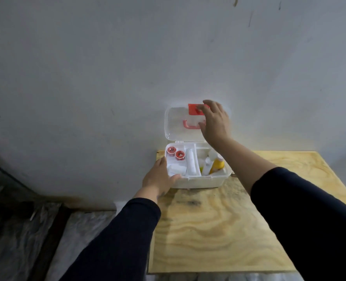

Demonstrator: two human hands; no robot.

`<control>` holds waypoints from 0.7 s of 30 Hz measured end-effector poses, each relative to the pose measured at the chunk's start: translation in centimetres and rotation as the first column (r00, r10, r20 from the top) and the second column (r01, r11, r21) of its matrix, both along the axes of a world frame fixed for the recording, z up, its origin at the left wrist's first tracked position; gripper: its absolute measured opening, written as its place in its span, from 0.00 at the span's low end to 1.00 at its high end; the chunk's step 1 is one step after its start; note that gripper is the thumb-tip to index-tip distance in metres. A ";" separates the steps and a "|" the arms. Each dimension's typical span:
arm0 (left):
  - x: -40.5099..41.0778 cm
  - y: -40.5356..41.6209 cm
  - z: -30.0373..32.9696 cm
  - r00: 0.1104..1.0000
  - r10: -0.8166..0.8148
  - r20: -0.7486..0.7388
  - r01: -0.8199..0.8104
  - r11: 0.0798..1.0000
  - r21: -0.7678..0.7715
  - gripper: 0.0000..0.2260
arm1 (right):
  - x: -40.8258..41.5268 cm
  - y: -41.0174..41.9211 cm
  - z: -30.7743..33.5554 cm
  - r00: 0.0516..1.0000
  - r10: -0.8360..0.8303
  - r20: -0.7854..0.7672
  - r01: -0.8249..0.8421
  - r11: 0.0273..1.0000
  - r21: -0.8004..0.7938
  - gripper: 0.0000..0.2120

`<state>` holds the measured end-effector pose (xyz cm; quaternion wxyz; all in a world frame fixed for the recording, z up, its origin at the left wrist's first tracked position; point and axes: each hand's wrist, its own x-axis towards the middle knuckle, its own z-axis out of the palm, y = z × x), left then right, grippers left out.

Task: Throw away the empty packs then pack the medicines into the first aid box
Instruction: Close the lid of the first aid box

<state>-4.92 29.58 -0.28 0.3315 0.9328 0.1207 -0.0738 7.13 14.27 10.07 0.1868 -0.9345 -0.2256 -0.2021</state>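
Observation:
A white first aid box point(198, 182) stands open at the table's far left corner, against the wall. Its clear lid point(175, 123) is upright, with a red latch point(194, 109) and a red handle point(188, 125). Inside lie two red-capped cups point(176, 153), a white roll point(191, 164), white gauze point(177, 169) and a yellow bottle point(217, 165) among white bottles. My right hand point(214, 122) is at the lid's upper right, fingers spread over the latch. My left hand point(159, 177) grips the box's front left corner.
The plywood table point(218, 230) stretches toward me from the box. A grey wall point(127, 67) rises directly behind the box. Left of the table, the floor is covered with crumpled plastic sheeting point(36, 236).

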 end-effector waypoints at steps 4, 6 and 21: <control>0.0 0.1 -0.3 1.000 0.002 -0.006 -0.002 1.000 -0.006 0.36 | 1.7 -0.4 0.1 0.993 -0.084 -0.080 0.074 0.990 -0.120 0.26; -0.1 0.1 -0.6 1.000 0.004 -0.001 -0.004 1.000 -0.003 0.35 | 1.9 -0.6 0.0 0.997 -0.078 -0.008 0.076 0.989 -0.129 0.23; -1.4 -1.1 5.8 0.950 0.176 0.257 -0.199 0.978 0.068 0.35 | -8.3 -6.2 -5.2 0.974 0.107 0.202 -0.064 0.976 -0.210 0.18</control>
